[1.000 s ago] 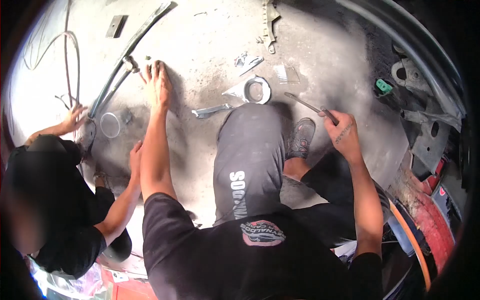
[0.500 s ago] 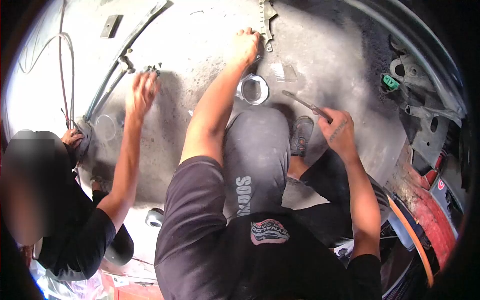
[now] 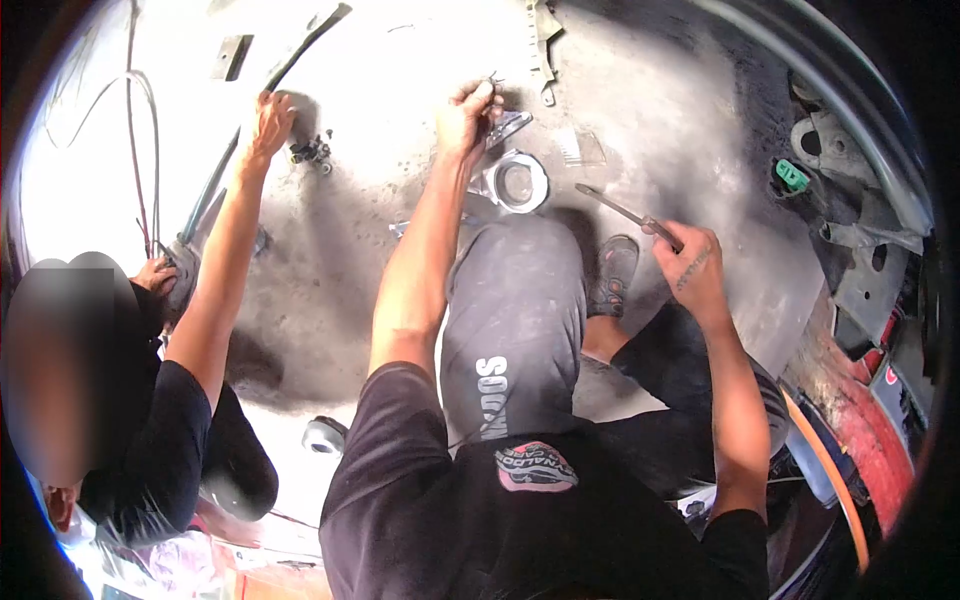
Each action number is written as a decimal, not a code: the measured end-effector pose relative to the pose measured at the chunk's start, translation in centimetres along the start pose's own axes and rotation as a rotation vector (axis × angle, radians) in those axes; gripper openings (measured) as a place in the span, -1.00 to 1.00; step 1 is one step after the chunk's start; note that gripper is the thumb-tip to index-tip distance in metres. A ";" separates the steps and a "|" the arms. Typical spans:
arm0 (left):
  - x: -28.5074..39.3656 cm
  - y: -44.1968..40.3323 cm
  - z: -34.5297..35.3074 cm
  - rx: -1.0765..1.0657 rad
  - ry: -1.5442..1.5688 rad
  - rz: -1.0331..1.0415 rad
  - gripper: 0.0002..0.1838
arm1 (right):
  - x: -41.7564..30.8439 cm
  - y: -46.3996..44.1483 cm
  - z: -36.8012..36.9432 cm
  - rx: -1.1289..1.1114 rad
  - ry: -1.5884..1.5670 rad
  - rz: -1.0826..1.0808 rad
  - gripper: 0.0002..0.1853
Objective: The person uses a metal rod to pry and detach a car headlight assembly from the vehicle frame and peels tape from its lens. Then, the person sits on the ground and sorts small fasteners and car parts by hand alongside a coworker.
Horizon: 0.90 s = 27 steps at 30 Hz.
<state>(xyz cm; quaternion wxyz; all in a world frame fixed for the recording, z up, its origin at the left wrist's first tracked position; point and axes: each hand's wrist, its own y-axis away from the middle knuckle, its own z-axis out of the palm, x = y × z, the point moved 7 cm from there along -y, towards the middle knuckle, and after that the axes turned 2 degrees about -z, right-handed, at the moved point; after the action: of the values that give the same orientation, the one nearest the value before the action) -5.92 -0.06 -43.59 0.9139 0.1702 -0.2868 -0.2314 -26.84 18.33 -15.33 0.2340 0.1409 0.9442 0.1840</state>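
My left hand is closed in a pinch on a small dark, thin piece, too small to name. It is above the floor, just beyond a silvery part with a round ring, which lies in front of my knee. In my right hand is a slim metal tool with a long flat shaft, gripped by its handle and pointing up and left. The far end of the tool is near a clear, ridged plastic piece on the floor. A long notched bracket lies beyond my left hand.
At left a co-worker's hand touches a long dark strip. A cluster of small fasteners lies by that arm. Cables run along the left. Car body parts and a green connector line the right.
My left hand has come back from the bracket, with a small dark piece in its fingers. The co-worker's hand has moved from the fasteners to the long strip. My right hand still holds the tool.
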 end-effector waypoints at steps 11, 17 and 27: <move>0.4 0.6 -3.0 0.070 0.207 -0.028 -0.90 | 0.5 -0.4 0.0 -0.030 0.037 0.039 -0.72; 0.5 0.0 -4.4 0.361 -0.004 -0.053 -0.92 | 0.5 -0.4 0.0 -0.051 0.018 0.063 -0.71; 3.6 3.8 -0.9 0.383 -0.791 0.267 -0.57 | 0.7 0.1 0.3 0.077 0.030 -0.145 -0.72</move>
<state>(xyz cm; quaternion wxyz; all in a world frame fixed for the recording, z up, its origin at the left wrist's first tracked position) -1.50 1.41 -41.01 0.7082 0.1962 -0.6705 -0.1015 -27.31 18.78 -15.79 0.2271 0.0784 0.9617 0.1322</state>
